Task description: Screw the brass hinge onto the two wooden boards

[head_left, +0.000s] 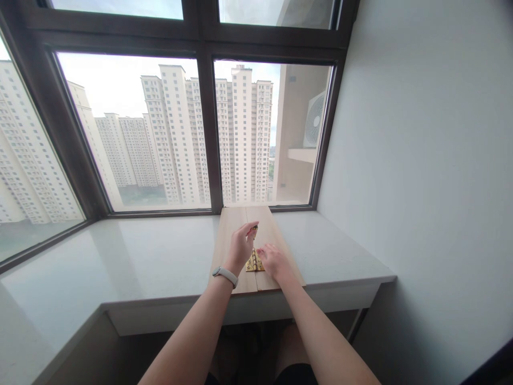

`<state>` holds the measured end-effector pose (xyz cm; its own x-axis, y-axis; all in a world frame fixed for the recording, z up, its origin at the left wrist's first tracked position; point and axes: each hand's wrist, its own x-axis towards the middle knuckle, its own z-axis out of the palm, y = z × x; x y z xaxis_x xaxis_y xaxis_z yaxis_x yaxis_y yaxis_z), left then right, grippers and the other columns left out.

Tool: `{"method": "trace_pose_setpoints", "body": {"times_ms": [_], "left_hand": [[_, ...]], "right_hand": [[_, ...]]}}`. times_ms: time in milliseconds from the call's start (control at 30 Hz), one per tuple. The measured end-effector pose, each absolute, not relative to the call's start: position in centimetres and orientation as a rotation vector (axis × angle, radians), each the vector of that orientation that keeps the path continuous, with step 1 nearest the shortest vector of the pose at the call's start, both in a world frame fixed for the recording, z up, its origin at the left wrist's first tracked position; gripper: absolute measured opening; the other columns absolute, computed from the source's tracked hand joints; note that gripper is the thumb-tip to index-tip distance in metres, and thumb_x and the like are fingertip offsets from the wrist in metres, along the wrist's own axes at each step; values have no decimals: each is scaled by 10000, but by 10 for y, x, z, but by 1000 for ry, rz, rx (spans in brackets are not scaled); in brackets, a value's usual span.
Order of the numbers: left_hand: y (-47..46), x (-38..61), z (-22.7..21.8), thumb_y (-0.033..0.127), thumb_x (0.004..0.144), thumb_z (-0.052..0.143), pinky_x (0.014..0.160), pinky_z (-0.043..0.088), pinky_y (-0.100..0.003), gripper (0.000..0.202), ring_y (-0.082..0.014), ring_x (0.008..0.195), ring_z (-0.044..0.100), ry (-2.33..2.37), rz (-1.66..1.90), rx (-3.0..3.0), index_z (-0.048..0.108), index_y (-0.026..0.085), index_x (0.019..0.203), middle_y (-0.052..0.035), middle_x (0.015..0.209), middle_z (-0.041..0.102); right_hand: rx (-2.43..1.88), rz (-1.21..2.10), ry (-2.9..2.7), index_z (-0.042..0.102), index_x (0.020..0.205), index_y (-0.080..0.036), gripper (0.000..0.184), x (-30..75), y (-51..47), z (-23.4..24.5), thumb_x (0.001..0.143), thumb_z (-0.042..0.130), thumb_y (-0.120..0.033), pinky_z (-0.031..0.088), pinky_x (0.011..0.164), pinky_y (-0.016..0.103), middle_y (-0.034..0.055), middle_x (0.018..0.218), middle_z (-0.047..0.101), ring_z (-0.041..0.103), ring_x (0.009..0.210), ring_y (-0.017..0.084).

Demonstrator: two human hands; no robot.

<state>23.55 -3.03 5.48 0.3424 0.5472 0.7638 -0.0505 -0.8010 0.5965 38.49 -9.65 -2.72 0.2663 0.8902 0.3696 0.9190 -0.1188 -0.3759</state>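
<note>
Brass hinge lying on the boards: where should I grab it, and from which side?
Probably the hinge leaf edge nearest the left hand, pinched from above on the left. It lies flat on the wooden boards, and the right hand covers its right side.

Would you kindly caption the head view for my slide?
Left hand pinches a small screw above a brass hinge on pale wooden boards; right hand steadies it.

A brass hinge point(255, 262) lies open and flat across the seam of two pale wooden boards point(256, 224); a small dark piece, perhaps a screw point(255, 228), is pinched just above it.
</note>
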Motion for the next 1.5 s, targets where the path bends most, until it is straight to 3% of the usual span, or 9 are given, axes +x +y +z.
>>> {"method": "trace_pose_setpoints", "body": {"times_ms": [233, 367, 467, 800, 1000, 1100, 1167, 1267, 1500], "left_hand": [[-33, 233, 59, 265, 998, 543, 839, 613, -350, 268, -184, 937, 698, 414, 1448, 2159, 715, 266, 1203, -70, 1105, 697], [-34, 235, 58, 267, 1033, 473, 999, 564, -399, 322, -216, 1158, 660, 374, 1425, 2177, 672, 260, 1285, -81, 1311, 660], [-36, 237, 58, 262, 1040, 451, 1071, 519, -421, 334, -228, 1268, 603, 361, 1435, 2172, 662, 241, 1298, -84, 1360, 641], [-38, 230, 63, 274, 995, 562, 836, 579, -349, 266, -192, 913, 693, 453, 1533, 2197, 707, 252, 1217, -68, 1025, 700], [-36, 233, 60, 280, 1032, 474, 958, 578, -402, 314, -231, 1177, 652, 382, 1483, 2178, 676, 259, 1272, -92, 1338, 642], [-36, 236, 59, 268, 1041, 443, 1051, 534, -440, 335, -238, 1263, 609, 360, 1463, 2170, 658, 248, 1297, -89, 1380, 627], [-36, 237, 59, 259, 1039, 442, 1060, 524, -435, 326, -230, 1241, 621, 367, 1474, 2169, 667, 237, 1274, -88, 1322, 664], [-39, 236, 62, 235, 1033, 450, 961, 564, -389, 297, -208, 1102, 675, 410, 1513, 2166, 686, 233, 1212, -79, 1206, 707], [-42, 231, 67, 235, 993, 552, 846, 574, -351, 212, -197, 939, 691, 458, 1558, 2199, 735, 238, 1102, -67, 1029, 705]], "right_hand": [[-2003, -87, -1625, 680, 1269, -236, 592, 384, -97, -27, 1037, 249, -570, 290, 1163, 362, 92, 1435, 589, 463, 1384, 236], [-2012, -86, -1628, 683, 1256, -243, 573, 383, -97, -25, 1045, 248, -552, 291, 1161, 362, 85, 1427, 596, 466, 1379, 230], [-2018, -87, -1636, 685, 1247, -241, 567, 382, -97, -23, 1048, 250, -545, 290, 1160, 359, 88, 1415, 604, 470, 1375, 226], [-2031, -54, -1629, 666, 1290, -229, 595, 381, -99, -20, 1041, 242, -565, 287, 1171, 366, 93, 1450, 575, 454, 1391, 234], [-2044, -45, -1624, 669, 1290, -244, 567, 379, -100, -17, 1042, 260, -549, 279, 1175, 361, 77, 1438, 588, 451, 1392, 230], [-2054, -52, -1614, 673, 1279, -246, 547, 379, -100, -18, 1043, 273, -536, 276, 1173, 352, 74, 1428, 597, 457, 1386, 225], [-2052, -61, -1617, 675, 1275, -242, 548, 379, -99, -19, 1044, 271, -532, 277, 1172, 352, 75, 1435, 591, 460, 1383, 223], [-2035, -71, -1629, 670, 1286, -232, 572, 381, -98, -21, 1043, 257, -544, 281, 1170, 354, 81, 1451, 576, 457, 1387, 225], [-2049, -38, -1612, 664, 1301, -238, 596, 381, -99, -21, 1033, 250, -573, 274, 1177, 369, 86, 1468, 561, 442, 1404, 236]]}}
